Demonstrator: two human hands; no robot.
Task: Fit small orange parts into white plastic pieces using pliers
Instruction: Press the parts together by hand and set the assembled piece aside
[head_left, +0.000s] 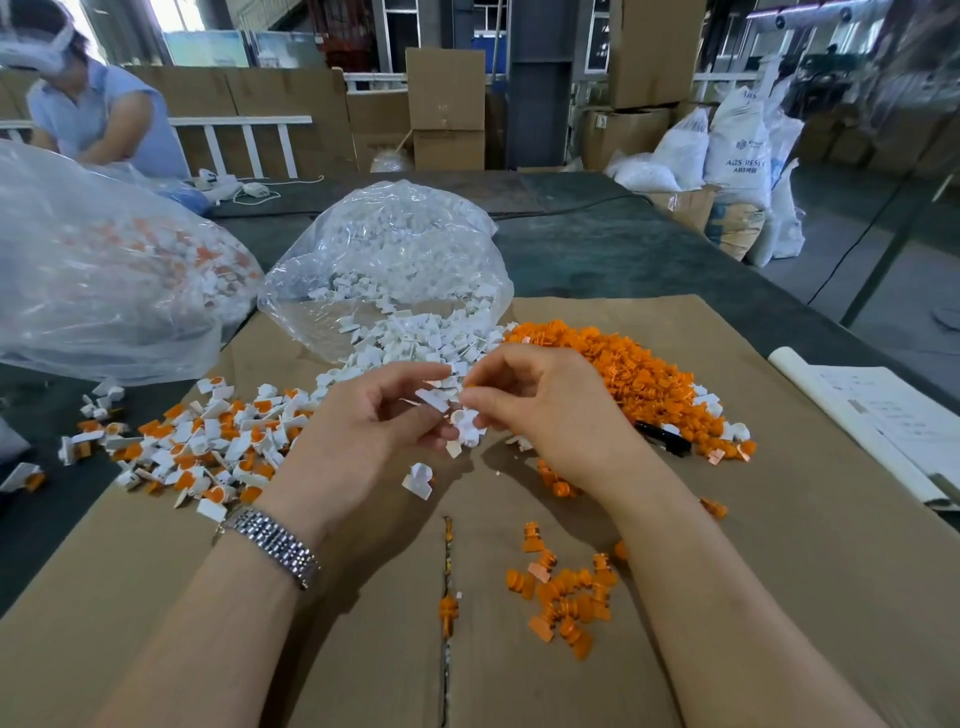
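Over the cardboard sheet (779, 571) on the desk (623, 249), the left hand (363, 421) pinches a white plastic piece (435, 399) between thumb and fingers, while the right hand (545, 400) pinches a small orange part (470, 387) right against it. Just beyond the hands lie a heap of white pieces (415, 338) spilling from a clear bag (384, 244) and a heap of orange parts (634, 374); black-handled pliers (662, 436) rest at that heap's near edge, and fitted pieces (208, 447) lie to the left
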